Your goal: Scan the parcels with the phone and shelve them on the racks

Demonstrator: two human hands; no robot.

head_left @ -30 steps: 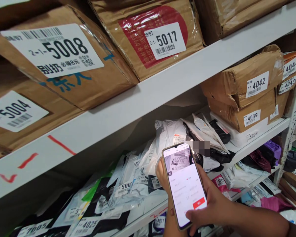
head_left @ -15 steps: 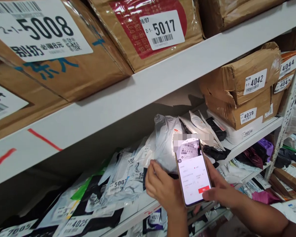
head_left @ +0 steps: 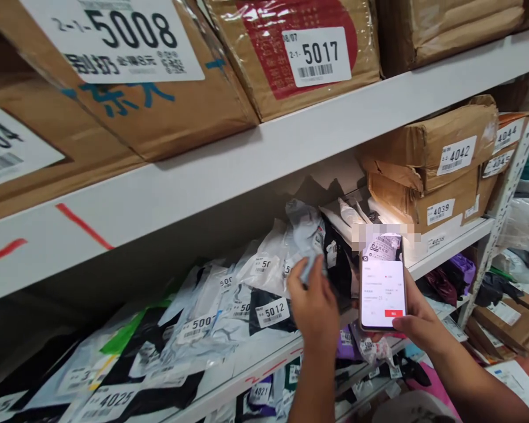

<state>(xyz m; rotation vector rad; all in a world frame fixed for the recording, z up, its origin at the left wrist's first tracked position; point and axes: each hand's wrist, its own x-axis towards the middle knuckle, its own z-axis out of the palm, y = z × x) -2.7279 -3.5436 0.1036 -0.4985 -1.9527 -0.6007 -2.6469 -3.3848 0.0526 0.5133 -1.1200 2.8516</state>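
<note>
My right hand (head_left: 418,311) holds a smartphone (head_left: 382,294) upright, its thumb at the lower edge of the lit screen near a red button. The top of the screen shows a camera picture of a label. To its left, my left hand (head_left: 315,302) is closed at the fingertips on a grey plastic mailer bag (head_left: 306,226), which stands among other parcels on the middle shelf. Close to this hand lie a black parcel (head_left: 271,311) labelled 5012 and, behind the fingers, a black parcel with a small white label (head_left: 332,254).
Large cartons, including a carton (head_left: 158,126) labelled 5008, sit on the upper shelf (head_left: 229,153). Stacked cartons (head_left: 449,200) stand right of the phone, in its light. Labelled plastic bags (head_left: 194,329) line the middle shelf to the left. More parcels fill the lower shelf.
The phone has moved right. My left hand has shifted right and slightly up, and the grey mailer bag now looks folded and narrower. The 5012 parcel and a black parcel have come into view.
</note>
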